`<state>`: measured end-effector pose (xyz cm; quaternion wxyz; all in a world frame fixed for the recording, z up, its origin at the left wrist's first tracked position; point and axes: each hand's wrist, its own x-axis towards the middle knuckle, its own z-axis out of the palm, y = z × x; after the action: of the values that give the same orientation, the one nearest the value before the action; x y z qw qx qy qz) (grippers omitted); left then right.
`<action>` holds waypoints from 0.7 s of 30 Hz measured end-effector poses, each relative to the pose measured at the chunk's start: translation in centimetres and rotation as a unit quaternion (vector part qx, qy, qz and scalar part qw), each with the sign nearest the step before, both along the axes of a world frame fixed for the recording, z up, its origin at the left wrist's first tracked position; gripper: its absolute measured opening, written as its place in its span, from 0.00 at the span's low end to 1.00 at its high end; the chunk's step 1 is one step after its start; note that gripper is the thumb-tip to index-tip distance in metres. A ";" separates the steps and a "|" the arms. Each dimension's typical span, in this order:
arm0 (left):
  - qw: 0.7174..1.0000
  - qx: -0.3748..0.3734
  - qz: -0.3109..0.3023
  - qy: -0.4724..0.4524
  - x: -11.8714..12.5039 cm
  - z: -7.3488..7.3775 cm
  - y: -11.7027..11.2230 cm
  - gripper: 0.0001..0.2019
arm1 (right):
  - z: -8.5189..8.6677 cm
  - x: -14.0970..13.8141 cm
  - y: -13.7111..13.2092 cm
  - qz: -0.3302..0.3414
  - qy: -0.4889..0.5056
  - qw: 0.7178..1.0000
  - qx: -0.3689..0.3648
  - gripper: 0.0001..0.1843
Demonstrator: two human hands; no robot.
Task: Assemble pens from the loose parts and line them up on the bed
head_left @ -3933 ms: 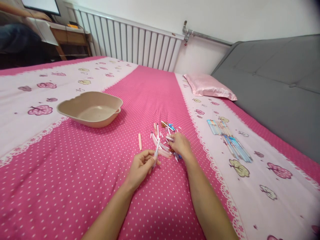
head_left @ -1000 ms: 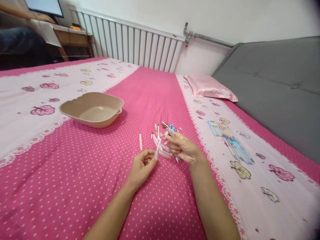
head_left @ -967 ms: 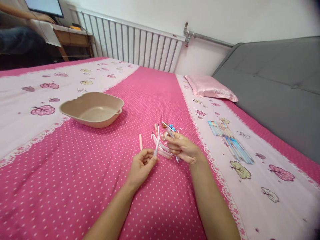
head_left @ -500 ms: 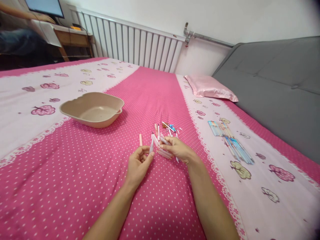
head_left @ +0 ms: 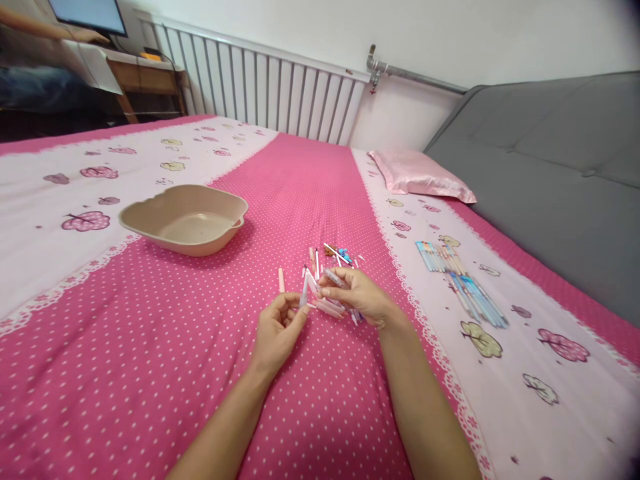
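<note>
My left hand (head_left: pixel 274 333) is closed, pinching a slim translucent pen piece (head_left: pixel 303 293) that points upward. To its right, my right hand (head_left: pixel 365 297) grips a greyish translucent pen barrel (head_left: pixel 334 277) between thumb and fingers. Loose pink pen barrels (head_left: pixel 329 308) and thin white refills lie under and around my right hand, which partly hides them. Past the fingers sit small blue figures (head_left: pixel 344 255) and a brown one (head_left: pixel 329 250). A single pink barrel (head_left: pixel 281 280) lies just beyond my left hand.
A beige plastic basin (head_left: pixel 185 243) stands at the left on the bed. On the right, pens lie side by side in an upper row (head_left: pixel 440 257) and a lower row (head_left: pixel 479 300). Farther back are a pink pillow (head_left: pixel 420 175) and a person's arm (head_left: pixel 50 28) at a desk.
My right hand has shifted slightly to the right and turned a little, with the barrel still in its fingers. My left hand has hardly moved.
</note>
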<state>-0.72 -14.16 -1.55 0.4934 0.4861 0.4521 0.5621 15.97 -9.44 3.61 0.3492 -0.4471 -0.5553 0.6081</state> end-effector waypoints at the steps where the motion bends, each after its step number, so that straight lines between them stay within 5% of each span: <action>1: 1.000 0.000 -0.001 -0.007 0.0 -0.1 0.0 0.11 | 0.0 0.0 -0.1 0.011 0.006 1.000 -0.008 0.17; 6: 1.000 -0.004 -0.001 -0.027 -0.1 -0.4 0.2 0.13 | -0.1 -0.2 -0.2 0.070 0.008 0.997 -0.038 0.16; 10: 0.999 -0.004 0.001 -0.032 0.0 -0.3 0.2 0.14 | -0.1 -0.3 -0.1 0.102 -0.068 0.992 0.007 0.13; 21: 0.997 -0.014 0.074 -0.021 -0.2 -0.2 0.1 0.11 | -0.8 -0.3 0.4 0.073 -0.305 0.943 0.107 0.13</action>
<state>-0.93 -14.03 -1.78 0.4672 0.4321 0.4841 0.6006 15.70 -9.09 2.83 0.1635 -0.5295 -0.7284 0.4029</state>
